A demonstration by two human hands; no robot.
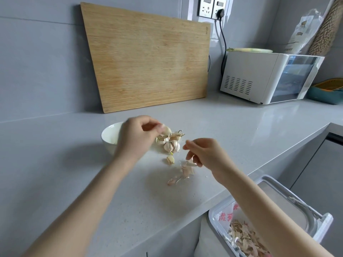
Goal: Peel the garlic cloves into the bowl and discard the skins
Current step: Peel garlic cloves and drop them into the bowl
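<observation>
Left hand [137, 138] pinches clove [166, 129] at fingertips, just beside bowl [108, 134] for drop-in | right hand [206, 154] loosely curled over skins [185, 171]; grip on a skin: cannot tell | garlic [171, 144] heaped on worktop [74, 182] between hands, within reach | bin [213, 216] open below worktop edge to take skins.

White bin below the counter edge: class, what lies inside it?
The bin holds a red-printed liner bag and garlic skins. The right forearm covers part of it; the bottom is hidden.
</observation>
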